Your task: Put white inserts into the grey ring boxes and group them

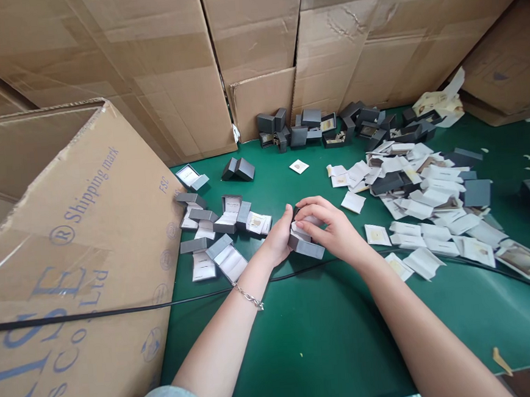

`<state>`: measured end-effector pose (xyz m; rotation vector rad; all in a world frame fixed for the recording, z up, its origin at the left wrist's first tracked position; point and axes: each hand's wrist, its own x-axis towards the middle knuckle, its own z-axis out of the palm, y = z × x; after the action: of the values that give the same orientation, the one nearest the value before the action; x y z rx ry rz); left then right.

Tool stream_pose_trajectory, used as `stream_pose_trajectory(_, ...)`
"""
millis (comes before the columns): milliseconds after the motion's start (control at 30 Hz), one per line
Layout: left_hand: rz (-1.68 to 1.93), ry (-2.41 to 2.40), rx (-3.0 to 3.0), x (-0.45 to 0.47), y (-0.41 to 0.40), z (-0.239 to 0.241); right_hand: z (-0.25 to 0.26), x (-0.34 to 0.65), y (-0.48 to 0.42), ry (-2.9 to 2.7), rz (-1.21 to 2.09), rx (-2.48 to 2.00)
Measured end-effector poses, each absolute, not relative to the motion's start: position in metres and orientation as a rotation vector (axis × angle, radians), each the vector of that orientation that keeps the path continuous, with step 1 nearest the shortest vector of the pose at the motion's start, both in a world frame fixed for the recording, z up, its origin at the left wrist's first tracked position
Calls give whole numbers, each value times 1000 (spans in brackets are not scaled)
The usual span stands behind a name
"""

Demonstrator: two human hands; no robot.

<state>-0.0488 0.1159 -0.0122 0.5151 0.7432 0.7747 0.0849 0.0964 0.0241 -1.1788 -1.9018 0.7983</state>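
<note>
In the middle of the view, my left hand (278,240) grips a small dark grey jewelry box (308,248) from its left side. The box is open and shows a white lining. My right hand (322,223) reaches over it from the right, its fingers bent down into the box; whether they pinch anything is hidden. Left of my hands lie several similar open boxes (228,215) with white inserts. To the right spreads a heap of white folded inserts (433,185), some with yellowish patches. A single white square insert (298,167) lies beyond my hands.
A tall printed carton (126,246) stands open at the left. Stacked cartons (153,66) wall off the back. Several dark boxes (311,118) line the far edge of the green table (299,342). A black cable (190,300) crosses beneath my arms.
</note>
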Motion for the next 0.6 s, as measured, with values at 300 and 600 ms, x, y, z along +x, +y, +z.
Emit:
stream_pose_trajectory(300,752,782,633,-49,117,-17,28,90,95,-1976,796,-1255)
stream_pose_trajectory(600,756,807,718,-47,115,-21,29,89,96,-1972,796,-1283)
